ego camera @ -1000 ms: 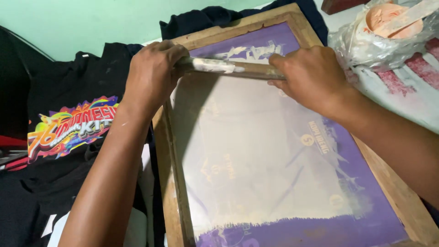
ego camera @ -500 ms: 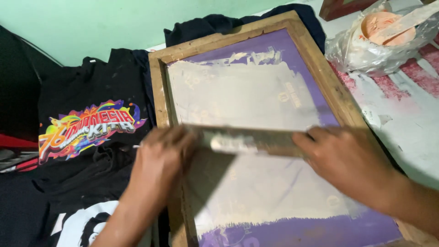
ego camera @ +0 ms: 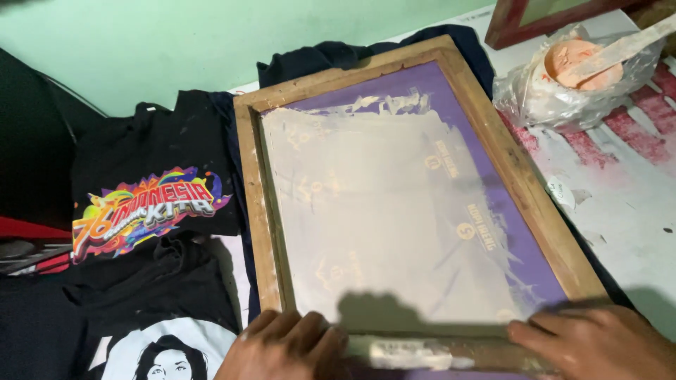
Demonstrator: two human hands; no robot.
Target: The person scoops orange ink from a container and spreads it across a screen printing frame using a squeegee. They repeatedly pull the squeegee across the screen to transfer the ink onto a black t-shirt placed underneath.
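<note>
Below the pale green wall, the wooden-framed purple printing screen (ego camera: 394, 204) lay over a dark shirt. My left hand (ego camera: 285, 348) and right hand (ego camera: 598, 345) each gripped an end of the ink-smeared wooden squeegee (ego camera: 436, 352), lying crosswise at the screen's near edge.

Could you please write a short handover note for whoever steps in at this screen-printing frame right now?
Left hand and right hand grip the two ends of the squeegee, which lies across the near end of the wooden screen frame.
The frame lies over a dark shirt.
Done: pale ink covers most of the purple mesh.
Left: lifting the squeegee and frame; the print underneath is hidden.
The bagged ink tub sits at far right, and printed shirts lie on the left.
</note>
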